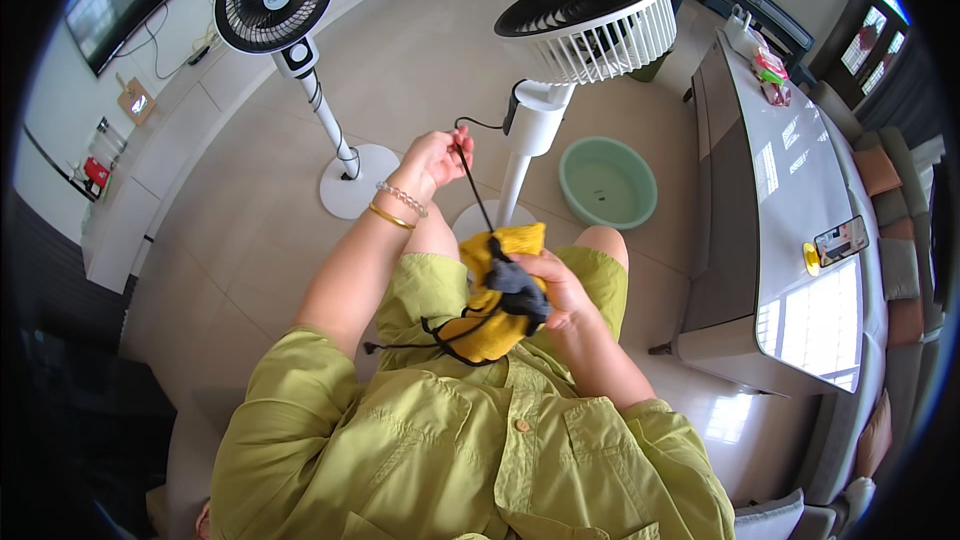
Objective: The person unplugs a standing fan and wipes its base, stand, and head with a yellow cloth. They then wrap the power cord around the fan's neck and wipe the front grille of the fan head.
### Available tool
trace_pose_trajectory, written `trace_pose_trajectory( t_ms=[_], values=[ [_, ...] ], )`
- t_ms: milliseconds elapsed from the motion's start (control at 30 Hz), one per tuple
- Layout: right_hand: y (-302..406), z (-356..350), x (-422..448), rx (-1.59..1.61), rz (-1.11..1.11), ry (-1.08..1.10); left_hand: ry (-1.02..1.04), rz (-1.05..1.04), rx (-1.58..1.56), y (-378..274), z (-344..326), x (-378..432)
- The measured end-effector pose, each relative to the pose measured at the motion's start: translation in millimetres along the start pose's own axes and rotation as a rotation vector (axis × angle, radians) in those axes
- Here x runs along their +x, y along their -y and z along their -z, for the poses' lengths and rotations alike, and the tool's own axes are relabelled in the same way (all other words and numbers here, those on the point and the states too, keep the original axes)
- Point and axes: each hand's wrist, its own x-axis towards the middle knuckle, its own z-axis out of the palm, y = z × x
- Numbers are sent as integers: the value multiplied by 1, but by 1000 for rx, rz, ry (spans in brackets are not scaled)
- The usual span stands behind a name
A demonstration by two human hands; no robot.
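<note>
My left hand (444, 157), with a bead bracelet and a gold bangle at the wrist, pinches a thin black cord (476, 193). The cord is taut between those fingers and a bunched yellow cloth (491, 341) with grey and black parts. My right hand (553, 286) grips the cloth above my lap. Another dark strand runs left from the cloth and ends in a small dark tip (371, 348). Just beyond my left hand, a cable loop (474, 120) reaches the white-and-black pedestal fan (534, 120), whose head is tilted upward. Folds hide how the strands join.
A second pedestal fan (322, 112) stands at the left with cable wound around its pole. The green basin (606, 172) sits on the floor to the right. Beyond it is a long glossy table (795, 165) bearing a phone (841, 241) on a yellow stand.
</note>
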Motion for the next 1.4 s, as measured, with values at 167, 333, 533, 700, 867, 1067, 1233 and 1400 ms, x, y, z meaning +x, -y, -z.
trace_pose_trajectory(
  t_ms=[167,333,533,700,867,1067,1233,1400],
  values=[
    [4,12,-32,-35,47,126,-299,-78,-111,-23,23,37],
    [30,32,-5,70,211,1142,-381,-131,23,-25,55,56],
    [73,32,-15,-217,346,1380,-442,-125,288,-6,102,61],
    [40,36,-54,-185,482,217,-354,-1241,1215,15,26,1],
    [41,37,-29,-181,292,-157,738,-874,1122,32,-68,-113],
    [42,43,-27,-72,238,-109,586,-1021,1220,30,-64,-109],
    [40,27,-24,-57,183,-84,794,-1082,1197,49,-71,-102],
    [28,31,-23,-77,171,-143,648,-856,1124,39,-49,-75]
  ],
)
